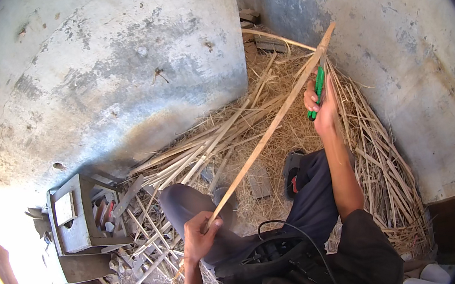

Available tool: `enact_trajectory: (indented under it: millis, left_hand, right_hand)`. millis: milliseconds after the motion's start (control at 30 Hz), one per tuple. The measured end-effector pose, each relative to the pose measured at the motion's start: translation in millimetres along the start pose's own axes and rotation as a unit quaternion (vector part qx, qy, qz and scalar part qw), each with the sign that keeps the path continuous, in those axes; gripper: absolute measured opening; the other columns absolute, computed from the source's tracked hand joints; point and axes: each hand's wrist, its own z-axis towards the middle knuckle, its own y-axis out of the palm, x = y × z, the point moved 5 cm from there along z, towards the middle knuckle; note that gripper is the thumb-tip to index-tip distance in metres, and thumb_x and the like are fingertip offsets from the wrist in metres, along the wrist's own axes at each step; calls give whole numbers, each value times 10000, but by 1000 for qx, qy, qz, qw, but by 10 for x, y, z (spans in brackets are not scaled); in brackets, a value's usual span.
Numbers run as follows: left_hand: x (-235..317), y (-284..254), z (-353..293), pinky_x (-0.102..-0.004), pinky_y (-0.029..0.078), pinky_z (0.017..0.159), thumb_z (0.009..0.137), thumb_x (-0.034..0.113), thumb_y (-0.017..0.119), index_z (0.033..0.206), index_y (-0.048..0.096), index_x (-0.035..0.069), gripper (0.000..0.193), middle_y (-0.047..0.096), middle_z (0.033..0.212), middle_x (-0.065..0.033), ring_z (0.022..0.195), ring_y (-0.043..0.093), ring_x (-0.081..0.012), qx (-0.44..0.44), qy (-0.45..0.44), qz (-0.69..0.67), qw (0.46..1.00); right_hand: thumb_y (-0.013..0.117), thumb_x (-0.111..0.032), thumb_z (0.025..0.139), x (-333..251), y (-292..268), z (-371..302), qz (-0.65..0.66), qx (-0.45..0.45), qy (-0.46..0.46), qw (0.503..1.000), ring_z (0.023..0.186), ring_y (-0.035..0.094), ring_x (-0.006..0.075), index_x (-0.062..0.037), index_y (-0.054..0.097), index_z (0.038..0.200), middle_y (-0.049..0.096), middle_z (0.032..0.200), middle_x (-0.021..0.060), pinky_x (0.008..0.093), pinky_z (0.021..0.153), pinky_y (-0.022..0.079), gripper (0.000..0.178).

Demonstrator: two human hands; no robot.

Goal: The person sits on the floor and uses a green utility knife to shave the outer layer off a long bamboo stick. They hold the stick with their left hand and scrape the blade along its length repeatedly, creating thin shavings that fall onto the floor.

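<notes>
A long, flat wooden strip [271, 129], pale brown, runs slantwise from my lap up to the far right. My left hand [200, 236] is closed around its near end, above my left knee. Farther off, my right hand [322, 102] grips a green utility knife [318, 88]. The knife points away from me, and its tip lies close to the strip's far part; whether the blade touches the wood I cannot tell. The strip's far end sticks up past the knife, in front of the wall.
Shavings [294, 128] cover the floor between my feet. Loose strips [205, 147] lie ahead and to the left, and a long bundle of thin sticks [381, 168] lines the right wall [416, 62]. At the left stands a wooden box [80, 217] with things inside, near a bright opening.
</notes>
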Motion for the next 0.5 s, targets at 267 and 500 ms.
enact_trajectory:
  millis: [267, 500]
  left_hand:
    - [475, 57, 174, -356, 482, 626, 929, 132, 821, 1015, 711, -19, 206, 651, 793, -112, 643, 592, -220, 151, 117, 32, 981]
    - [766, 127, 249, -354, 489, 659, 908, 145, 839, 1051, 709, -17, 252, 664, 832, -120, 697, 621, -242, 184, 148, 95, 967]
  right_hand:
    - [549, -451, 1123, 342, 525, -507, -121, -123, -56, 983, 597, 433, 31, -68, 542, 1441, 518, 765, -48, 198, 516, 391, 498]
    - [730, -217, 1031, 454, 814, -794, -64, -246, 24, 967, 710, 529, 59, 8, 627, 1377, 655, 920, -2, 247, 640, 438, 425]
